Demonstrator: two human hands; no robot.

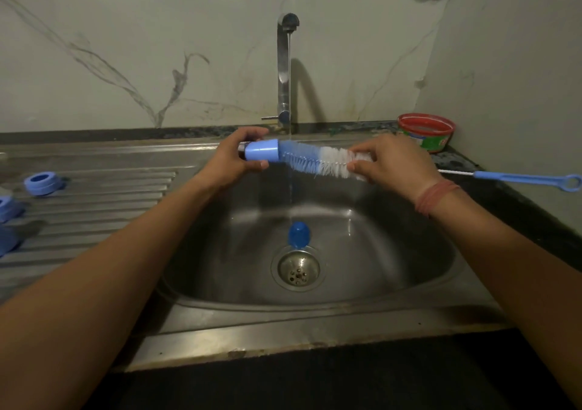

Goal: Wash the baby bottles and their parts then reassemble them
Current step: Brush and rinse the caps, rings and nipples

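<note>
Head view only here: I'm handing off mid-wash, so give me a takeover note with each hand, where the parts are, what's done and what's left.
Left hand grips the blue handle end of the bottle brush; right hand pinches its white bristle tip. The brush is held across the tap's running stream.
Blue cap lies in the sink by the drain. Blue rings sit on the left drainboard. A thin blue brush lies on the right counter.
Done: cannot tell what is washed. No bottle bodies in view.
Left: wash the parts, reassemble.

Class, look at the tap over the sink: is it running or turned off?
Running. A thin stream of water falls from the tap spout into the sink.
</note>
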